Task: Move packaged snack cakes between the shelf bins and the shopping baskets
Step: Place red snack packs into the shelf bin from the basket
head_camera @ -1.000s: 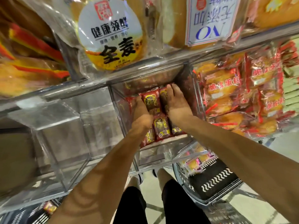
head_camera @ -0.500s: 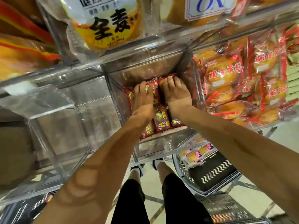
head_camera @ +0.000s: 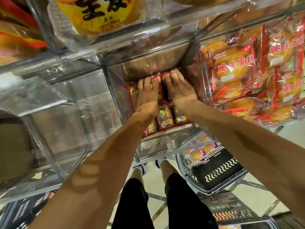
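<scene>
**Settling the red packs in the clear bin**

Both hands lie flat, fingers straight: left hand (head_camera: 146, 95) and right hand (head_camera: 179, 90) press the snack cakes (head_camera: 165, 119) toward the shelf bin's (head_camera: 115, 90) back wall. Best keep pressure even so rows stay aligned.

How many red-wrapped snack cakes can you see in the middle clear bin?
6. Near row: near-left cake, near-middle cake, near-right cake. Far row, partly under the left hand and right hand: far-left cake, far-middle cake, far-right cake. More may be hidden underneath.
</scene>
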